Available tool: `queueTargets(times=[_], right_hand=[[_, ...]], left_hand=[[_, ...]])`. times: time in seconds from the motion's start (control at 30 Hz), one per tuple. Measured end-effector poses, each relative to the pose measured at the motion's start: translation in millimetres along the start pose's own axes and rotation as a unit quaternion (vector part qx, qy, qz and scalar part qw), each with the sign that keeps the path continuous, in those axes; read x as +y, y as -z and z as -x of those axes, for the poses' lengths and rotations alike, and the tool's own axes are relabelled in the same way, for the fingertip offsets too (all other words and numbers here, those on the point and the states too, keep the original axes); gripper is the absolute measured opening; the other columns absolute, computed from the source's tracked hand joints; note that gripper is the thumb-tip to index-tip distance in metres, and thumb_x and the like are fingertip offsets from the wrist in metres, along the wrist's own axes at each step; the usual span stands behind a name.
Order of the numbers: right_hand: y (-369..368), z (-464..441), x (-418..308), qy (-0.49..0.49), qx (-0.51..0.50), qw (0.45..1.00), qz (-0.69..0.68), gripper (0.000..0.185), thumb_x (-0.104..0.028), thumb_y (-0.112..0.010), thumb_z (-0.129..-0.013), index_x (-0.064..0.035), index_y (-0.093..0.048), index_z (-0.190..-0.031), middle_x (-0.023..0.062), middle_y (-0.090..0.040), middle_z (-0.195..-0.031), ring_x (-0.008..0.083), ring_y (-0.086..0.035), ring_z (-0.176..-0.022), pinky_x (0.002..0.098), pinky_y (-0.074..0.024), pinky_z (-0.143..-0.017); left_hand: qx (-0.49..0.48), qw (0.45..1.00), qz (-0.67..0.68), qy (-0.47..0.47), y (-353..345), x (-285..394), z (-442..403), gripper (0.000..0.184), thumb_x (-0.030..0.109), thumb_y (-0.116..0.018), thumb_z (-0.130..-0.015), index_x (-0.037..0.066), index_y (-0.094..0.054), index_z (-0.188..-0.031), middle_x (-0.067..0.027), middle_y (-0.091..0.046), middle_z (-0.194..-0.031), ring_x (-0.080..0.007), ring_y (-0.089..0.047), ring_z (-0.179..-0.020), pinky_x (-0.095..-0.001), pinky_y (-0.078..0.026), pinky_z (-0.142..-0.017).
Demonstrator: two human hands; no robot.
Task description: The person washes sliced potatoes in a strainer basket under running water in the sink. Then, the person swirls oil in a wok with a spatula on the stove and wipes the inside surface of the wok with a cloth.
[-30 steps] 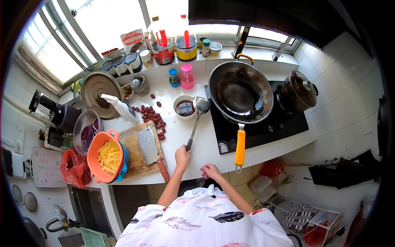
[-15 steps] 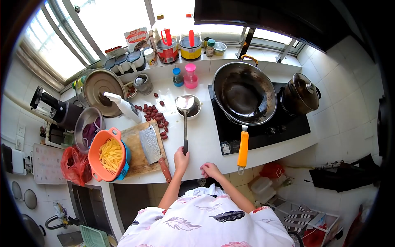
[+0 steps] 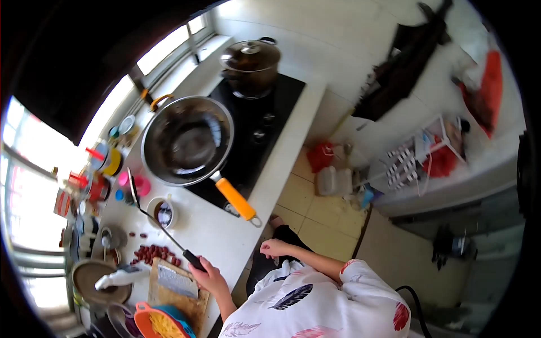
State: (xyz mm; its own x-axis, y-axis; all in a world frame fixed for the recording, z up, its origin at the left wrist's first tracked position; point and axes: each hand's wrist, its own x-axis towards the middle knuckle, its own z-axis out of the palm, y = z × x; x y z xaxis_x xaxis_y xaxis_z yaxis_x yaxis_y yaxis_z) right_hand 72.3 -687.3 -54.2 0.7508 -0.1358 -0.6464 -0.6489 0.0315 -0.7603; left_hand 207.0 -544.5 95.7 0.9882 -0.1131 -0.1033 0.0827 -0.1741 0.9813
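Note:
My left hand [image 3: 208,276] is closed around the black handle of a metal spatula [image 3: 163,226]. Its thin blade, seen edge-on, is raised to the upper left, beside the wok. Below the blade stands a white bowl [image 3: 173,215] with something dark in it. In front of my body, my right hand [image 3: 274,248] has its fingers curled in, with nothing visible in them. The dark wok [image 3: 194,143] with an orange handle rests on the black stove [image 3: 279,115]. Nearest my left hand are a cutting board [image 3: 194,306] and a cleaver [image 3: 176,280] lying on it.
A lidded pot [image 3: 251,65] stands at the stove's far end. Several red dates [image 3: 152,253] lie on the counter. An orange basket [image 3: 143,318] holds yellow strips. A white spray bottle [image 3: 121,278] is beside the board. Bottles [image 3: 112,160] line the window sill.
The view has swung right toward the stove. My left hand has lifted the spatula off the bowl and tilted its blade edge-on. My right hand stays curled in front of my body.

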Motion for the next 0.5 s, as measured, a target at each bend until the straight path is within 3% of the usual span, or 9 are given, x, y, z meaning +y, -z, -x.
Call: queueTargets(times=[0.13,0.23,0.33,0.4,0.47,0.5], right_hand=[[15.0,29.9,67.0,-0.044,0.131,0.987,-0.085,0.021,-0.021,-0.051,-0.08,-0.0022,-0.059,-0.084,0.0059,-0.061,-0.065,0.0114,-0.054,-0.048,0.0246,-0.0453,-0.045],[34.0,64.8,108.4,-0.066,0.22,0.959,-0.169,0.021,-0.021,-0.05,-0.08,-0.0019,-0.058,-0.085,0.007,-0.061,-0.066,0.0121,-0.055,-0.049,0.0249,-0.0462,-0.044],[70.1,95.5,161.7,-0.073,0.306,0.921,-0.229,0.02,-0.02,-0.05,-0.08,-0.0034,-0.057,-0.088,0.0064,-0.061,-0.067,0.0122,-0.055,-0.049,0.0246,-0.0456,-0.043],[105.5,136.6,176.4,-0.031,0.426,0.868,-0.253,0.02,-0.019,-0.051,-0.078,-0.0026,-0.057,-0.088,0.0077,-0.06,-0.064,0.0154,-0.056,-0.052,0.0272,-0.0467,-0.048],[150.0,177.7,192.6,0.018,0.568,0.797,-0.205,0.02,-0.02,-0.053,-0.078,-0.0043,-0.057,-0.089,0.0065,-0.06,-0.069,0.0163,-0.057,-0.062,0.0289,-0.0465,-0.058],[176.0,208.1,187.9,0.04,0.633,0.742,-0.215,0.019,-0.02,-0.054,-0.078,-0.0051,-0.057,-0.089,0.0059,-0.06,-0.076,0.0159,-0.057,-0.072,0.0289,-0.0445,-0.066]], left_hand=[[-0.194,0.98,-0.039,-0.022,-22.0,53.5,11.9,0.008,0.014,-0.048,-0.085,0.006,-0.045,-0.086,0.0043,-0.038,-0.061,-0.0019,-0.029,-0.043,-0.0174,-0.022,-0.037],[-0.348,0.934,-0.073,-0.042,-52.8,72.2,18.4,0.007,0.012,-0.049,-0.084,0.005,-0.046,-0.084,0.004,-0.039,-0.058,-0.0033,-0.03,-0.043,-0.0189,-0.023,-0.037],[-0.458,0.886,-0.079,0.008,-102.2,88.9,44.5,0.008,0.012,-0.05,-0.083,0.005,-0.047,-0.083,0.0041,-0.039,-0.055,-0.003,-0.033,-0.041,-0.0181,-0.026,-0.037],[-0.525,0.845,-0.088,0.047,-136.4,85.5,63.1,0.009,0.014,-0.051,-0.083,0.005,-0.047,-0.082,0.0044,-0.039,-0.055,-0.0026,-0.034,-0.04,-0.0175,-0.027,-0.036],[-0.559,0.82,-0.109,0.059,-168.7,76.9,86.9,0.01,0.015,-0.05,-0.084,0.005,-0.047,-0.082,0.0043,-0.039,-0.055,-0.0026,-0.033,-0.041,-0.0176,-0.026,-0.036],[-0.565,0.811,-0.105,0.11,-185.0,81.7,104.6,0.01,0.014,-0.05,-0.084,0.005,-0.047,-0.082,0.0043,-0.038,-0.056,-0.0024,-0.031,-0.042,-0.0176,-0.025,-0.037]])
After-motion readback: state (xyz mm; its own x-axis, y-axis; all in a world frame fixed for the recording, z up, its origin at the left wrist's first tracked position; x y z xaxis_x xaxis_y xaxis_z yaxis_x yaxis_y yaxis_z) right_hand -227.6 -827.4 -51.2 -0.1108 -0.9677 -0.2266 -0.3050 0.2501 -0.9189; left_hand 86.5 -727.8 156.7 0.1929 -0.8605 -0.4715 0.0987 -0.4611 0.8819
